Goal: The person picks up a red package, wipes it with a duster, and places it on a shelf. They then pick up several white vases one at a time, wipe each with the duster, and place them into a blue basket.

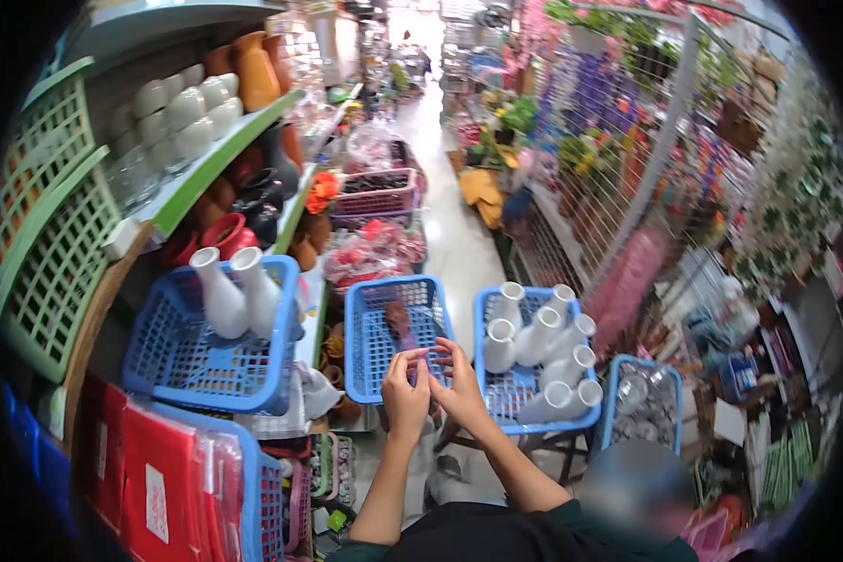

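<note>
My left hand [407, 395] and my right hand [457, 386] meet in front of me at the near edge of a blue plastic basket [361, 375]. The fingers of both hands are stretched out and slightly bent, and the hands touch near the thumbs. Nothing shows in either hand. Inside that basket lies a small brown and purple thing [399, 320], too blurred to name. To the right, another blue basket [534, 426] holds several white vases [538, 337]. A blue basket [206, 398] at the left holds two white vases [221, 298].
Red plastic-wrapped packs [159, 468] fill a basket at the lower left. Shelves [225, 150] with vases run along the left. A wire rack [628, 178] with artificial flowers stands at right. The aisle floor [445, 225] runs ahead. A blurred round shape [639, 482] is at lower right.
</note>
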Motion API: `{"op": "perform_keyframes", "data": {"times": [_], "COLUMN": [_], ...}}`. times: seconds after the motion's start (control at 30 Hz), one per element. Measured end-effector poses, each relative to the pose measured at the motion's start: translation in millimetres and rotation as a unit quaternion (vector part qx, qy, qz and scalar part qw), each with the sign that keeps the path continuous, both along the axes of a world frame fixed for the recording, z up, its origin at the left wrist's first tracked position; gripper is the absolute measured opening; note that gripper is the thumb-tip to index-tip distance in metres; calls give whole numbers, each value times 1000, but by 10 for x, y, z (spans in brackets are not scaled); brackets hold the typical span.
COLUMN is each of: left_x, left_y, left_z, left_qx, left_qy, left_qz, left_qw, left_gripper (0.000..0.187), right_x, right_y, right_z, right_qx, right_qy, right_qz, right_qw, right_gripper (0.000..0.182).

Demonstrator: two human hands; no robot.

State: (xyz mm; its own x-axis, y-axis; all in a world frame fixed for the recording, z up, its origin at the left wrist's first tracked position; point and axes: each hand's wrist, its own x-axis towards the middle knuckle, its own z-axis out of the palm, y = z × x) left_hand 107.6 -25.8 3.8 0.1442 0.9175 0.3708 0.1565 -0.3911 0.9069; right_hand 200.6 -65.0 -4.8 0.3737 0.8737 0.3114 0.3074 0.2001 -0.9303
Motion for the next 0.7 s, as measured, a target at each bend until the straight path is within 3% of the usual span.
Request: {"op": "perform_keyframes", "data": {"times": [0.37, 0.5, 0.6, 0.7], "left_x": [821, 1175, 1582, 2035], "left_y": [-484, -548, -510, -426], "left_z": [-248, -447, -545, -675], "left_qx": [-21, -54, -84, -68], "left_qy": [23, 25, 19, 64], "left_qz": [-139, -166, -261, -323], "left_qw": [990, 984, 961, 942], "left_gripper": [14, 14, 20, 24], "right_x": [928, 1583, 2200, 2798], "right_y": [-855, -1029, -1094, -1161], "right_z": [-201, -337, -523, -838], "right_qx": [-16, -30, -31, -125], "right_qy": [-24, -56, -95, -84], "right_qz": [-132, -175, -230, -246], "right_qw": [991, 983, 968, 957], "right_gripper": [58, 55, 51, 55]}}
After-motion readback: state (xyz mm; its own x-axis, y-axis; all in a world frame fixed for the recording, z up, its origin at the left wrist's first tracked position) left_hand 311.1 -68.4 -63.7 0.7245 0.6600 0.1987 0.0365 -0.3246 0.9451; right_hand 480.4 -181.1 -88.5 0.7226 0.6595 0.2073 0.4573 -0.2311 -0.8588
